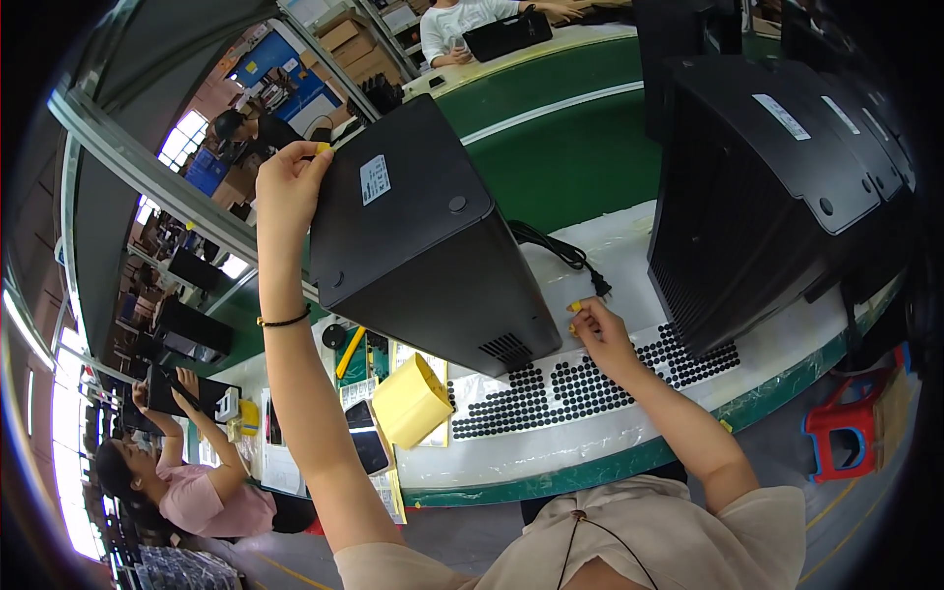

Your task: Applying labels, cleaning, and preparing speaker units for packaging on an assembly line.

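A large black box-shaped appliance (433, 285) stands tilted on the table, with a white label (375, 180), a round black foot (457, 204) and a vent grille on its casing. My left hand (292, 177) reaches to its far left corner, fingers pinched against the edge; a yellow cover shows at a fingertip, and what lies under it is hidden. Close to the appliance's lower right side, my right hand (604, 339) is pinched too, with yellow covers on the fingertips. Whatever it holds is too small to name. Below lies a sheet of round black pads (590, 383).
Several similar black appliances (777, 187) stand at the right. A black power cord (565, 251) lies between. Nearer left are a yellow open container (411, 401), a phone (369, 447) and a yellow-handled tool (350, 352). A red stool (846, 433) is at the right; co-workers sit left and across.
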Tool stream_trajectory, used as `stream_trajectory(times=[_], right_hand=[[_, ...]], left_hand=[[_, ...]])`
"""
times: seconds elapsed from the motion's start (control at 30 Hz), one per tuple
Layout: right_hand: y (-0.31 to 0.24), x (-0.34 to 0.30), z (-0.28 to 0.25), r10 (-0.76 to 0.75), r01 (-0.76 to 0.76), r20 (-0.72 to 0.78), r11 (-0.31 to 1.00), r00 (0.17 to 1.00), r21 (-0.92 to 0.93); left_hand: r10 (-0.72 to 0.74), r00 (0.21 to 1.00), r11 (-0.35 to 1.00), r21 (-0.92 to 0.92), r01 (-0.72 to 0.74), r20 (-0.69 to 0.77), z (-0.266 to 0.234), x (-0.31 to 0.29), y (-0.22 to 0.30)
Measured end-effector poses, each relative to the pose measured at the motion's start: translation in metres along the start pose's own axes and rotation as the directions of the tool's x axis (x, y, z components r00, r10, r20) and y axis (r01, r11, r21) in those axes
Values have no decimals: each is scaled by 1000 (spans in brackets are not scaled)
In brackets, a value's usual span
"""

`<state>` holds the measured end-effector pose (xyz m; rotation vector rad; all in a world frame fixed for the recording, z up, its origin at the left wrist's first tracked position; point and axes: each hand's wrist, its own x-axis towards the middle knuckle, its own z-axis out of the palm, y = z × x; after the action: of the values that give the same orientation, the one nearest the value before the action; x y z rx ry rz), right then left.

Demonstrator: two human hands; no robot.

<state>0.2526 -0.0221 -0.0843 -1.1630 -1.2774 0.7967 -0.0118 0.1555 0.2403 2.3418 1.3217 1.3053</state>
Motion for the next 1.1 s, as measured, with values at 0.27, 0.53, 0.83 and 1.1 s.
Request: stream_trajectory(times=[0.27,0.53,0.83,1.1], right_hand=[[-6,0,-2,53,-53,28,998,998,25],[-153,57,8,-578,579,28,814,816,-44],[-187,120,30,-620,594,122,781,775,193],[-246,120,50,-455,396,52,822,889,409]], left_hand=[[66,992,993,92,-76,111,-8,-10,16],[5,999,993,-114,-10,-44,-10,-33,-12],[-394,899,771,-600,212,-189,13,-156,-36],[-475,863,646,-734,210,-171,-5,-223,-31]])
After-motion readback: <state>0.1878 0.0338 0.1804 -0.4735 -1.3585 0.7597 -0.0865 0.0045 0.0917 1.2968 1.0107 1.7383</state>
